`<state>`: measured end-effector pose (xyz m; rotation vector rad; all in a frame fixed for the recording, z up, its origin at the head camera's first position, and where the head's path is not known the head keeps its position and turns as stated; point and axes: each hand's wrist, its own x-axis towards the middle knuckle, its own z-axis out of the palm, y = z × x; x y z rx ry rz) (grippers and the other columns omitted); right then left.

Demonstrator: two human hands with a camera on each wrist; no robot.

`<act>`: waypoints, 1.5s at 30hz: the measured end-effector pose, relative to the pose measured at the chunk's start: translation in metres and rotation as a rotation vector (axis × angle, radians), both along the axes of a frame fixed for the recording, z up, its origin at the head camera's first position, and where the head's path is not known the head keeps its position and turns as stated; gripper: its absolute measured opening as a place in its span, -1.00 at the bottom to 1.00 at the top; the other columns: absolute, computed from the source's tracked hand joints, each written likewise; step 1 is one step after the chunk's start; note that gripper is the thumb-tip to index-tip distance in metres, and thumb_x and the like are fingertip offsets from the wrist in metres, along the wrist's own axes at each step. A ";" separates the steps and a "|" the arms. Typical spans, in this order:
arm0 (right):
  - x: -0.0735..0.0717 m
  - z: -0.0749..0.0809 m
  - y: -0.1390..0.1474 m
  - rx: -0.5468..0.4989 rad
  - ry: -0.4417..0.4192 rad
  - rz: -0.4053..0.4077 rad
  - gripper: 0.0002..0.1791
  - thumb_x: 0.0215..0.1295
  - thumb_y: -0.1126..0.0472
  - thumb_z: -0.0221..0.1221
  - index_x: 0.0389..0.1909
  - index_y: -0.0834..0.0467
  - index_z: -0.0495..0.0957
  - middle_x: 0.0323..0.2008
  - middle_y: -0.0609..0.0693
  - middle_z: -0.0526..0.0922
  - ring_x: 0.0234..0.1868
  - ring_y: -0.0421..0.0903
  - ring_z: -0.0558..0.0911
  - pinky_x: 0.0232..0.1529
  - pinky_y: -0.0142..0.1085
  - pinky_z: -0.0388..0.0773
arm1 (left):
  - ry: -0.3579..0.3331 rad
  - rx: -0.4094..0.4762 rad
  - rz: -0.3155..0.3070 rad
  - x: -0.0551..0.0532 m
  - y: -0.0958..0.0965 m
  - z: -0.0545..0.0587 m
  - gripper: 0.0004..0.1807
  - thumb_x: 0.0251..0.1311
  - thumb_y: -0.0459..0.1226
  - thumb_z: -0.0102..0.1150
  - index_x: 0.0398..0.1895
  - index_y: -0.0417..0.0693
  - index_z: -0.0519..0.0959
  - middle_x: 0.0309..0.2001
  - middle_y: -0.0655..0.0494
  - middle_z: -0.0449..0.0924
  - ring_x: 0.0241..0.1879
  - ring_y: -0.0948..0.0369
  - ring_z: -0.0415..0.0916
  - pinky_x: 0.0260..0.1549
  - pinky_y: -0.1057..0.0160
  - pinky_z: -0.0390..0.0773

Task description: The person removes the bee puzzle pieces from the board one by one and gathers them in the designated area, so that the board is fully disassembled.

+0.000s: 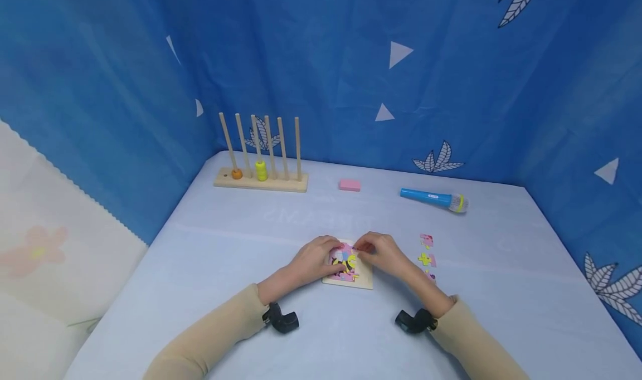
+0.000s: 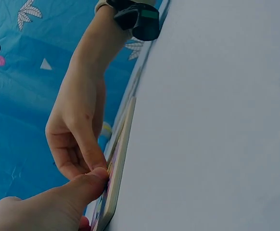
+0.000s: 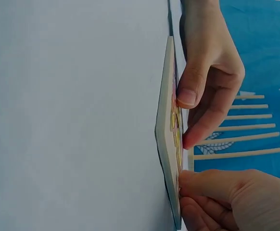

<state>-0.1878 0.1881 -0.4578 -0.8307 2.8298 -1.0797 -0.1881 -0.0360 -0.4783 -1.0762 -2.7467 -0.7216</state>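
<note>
A small wooden jigsaw puzzle board (image 1: 365, 279) with a pink and yellow picture lies on the table between both hands. My left hand (image 1: 313, 260) rests over its left side, thumb and fingertips spread apart on the picture. At the upper right of the picture, my right hand (image 1: 383, 254) pinches a small puzzle piece between thumb and fingers, close against the board; the fingertips hide most of this piece. Seen from the right wrist, the board's pale edge (image 3: 166, 120) runs beside both the left hand (image 3: 212, 72) and the right hand (image 3: 226, 197).
Right of the board lie loose puzzle pieces (image 1: 425, 259) in a column, partly behind the right forearm. Farther back are a wooden peg stand (image 1: 281, 185) with orange and yellow beads, a pink block (image 1: 349, 185) and a blue toy microphone (image 1: 426, 196). Blue curtain (image 1: 321, 62) surrounds the table.
</note>
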 end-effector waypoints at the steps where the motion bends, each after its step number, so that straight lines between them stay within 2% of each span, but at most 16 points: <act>1: -0.001 -0.002 0.000 0.005 0.012 -0.008 -0.86 0.13 0.35 0.30 -0.26 0.17 0.64 -0.37 -0.12 0.60 -0.36 -0.22 0.54 -0.32 -0.36 0.56 | 0.003 -0.003 0.000 0.000 0.000 0.001 -0.35 0.05 0.09 0.31 0.06 -0.21 0.54 0.05 -0.03 0.52 0.08 0.12 0.44 0.06 0.20 0.46; 4: -0.004 -0.005 -0.001 0.013 0.031 -0.027 -0.87 0.12 0.34 0.31 -0.29 0.13 0.65 -0.40 -0.16 0.59 -0.39 -0.24 0.51 -0.34 -0.39 0.54 | 0.011 -0.006 -0.002 -0.001 0.000 0.002 -0.34 0.04 0.10 0.31 0.05 -0.22 0.54 0.04 -0.04 0.53 0.08 0.11 0.45 0.05 0.21 0.47; 12: -0.008 -0.007 -0.002 0.003 0.052 -0.010 -0.90 0.12 0.35 0.31 -0.34 0.13 0.64 -0.43 -0.16 0.57 -0.41 -0.23 0.49 -0.36 -0.39 0.52 | -0.007 -0.008 0.002 -0.001 0.001 0.002 -0.33 0.05 0.11 0.30 0.07 -0.21 0.53 0.06 -0.03 0.52 0.09 0.12 0.44 0.06 0.20 0.47; 21: -0.007 -0.011 -0.001 0.019 0.090 -0.006 -0.89 0.09 0.34 0.31 -0.34 0.14 0.62 -0.46 -0.19 0.51 -0.43 -0.26 0.45 -0.42 -0.42 0.50 | -0.011 -0.006 -0.002 0.000 0.002 0.001 -0.33 0.05 0.11 0.30 0.07 -0.22 0.53 0.05 -0.03 0.52 0.09 0.12 0.44 0.05 0.21 0.47; 33: -0.007 -0.005 0.005 -0.018 0.101 -0.022 -0.87 0.07 0.36 0.30 -0.35 0.12 0.62 -0.44 -0.18 0.54 -0.39 -0.25 0.50 -0.36 -0.38 0.53 | -0.017 -0.006 0.001 0.000 0.004 0.002 -0.32 0.05 0.10 0.30 0.09 -0.22 0.51 0.07 -0.03 0.51 0.10 0.12 0.43 0.07 0.20 0.45; 37: -0.010 0.005 0.022 -0.028 0.088 -0.048 -0.86 0.08 0.38 0.30 -0.32 0.16 0.63 -0.41 -0.13 0.57 -0.36 -0.19 0.52 -0.33 -0.32 0.56 | -0.021 -0.019 0.010 0.001 0.003 0.003 -0.31 0.04 0.11 0.30 0.08 -0.21 0.52 0.07 -0.02 0.51 0.11 0.12 0.42 0.09 0.20 0.44; 45: -0.029 0.015 0.089 0.038 0.026 -0.180 -0.88 0.12 0.37 0.28 -0.29 0.19 0.64 -0.40 -0.08 0.60 -0.34 -0.11 0.54 -0.28 -0.19 0.56 | -0.008 -0.013 0.011 0.002 0.001 0.004 -0.31 0.02 0.11 0.32 0.08 -0.21 0.53 0.08 -0.02 0.51 0.13 0.11 0.42 0.11 0.19 0.42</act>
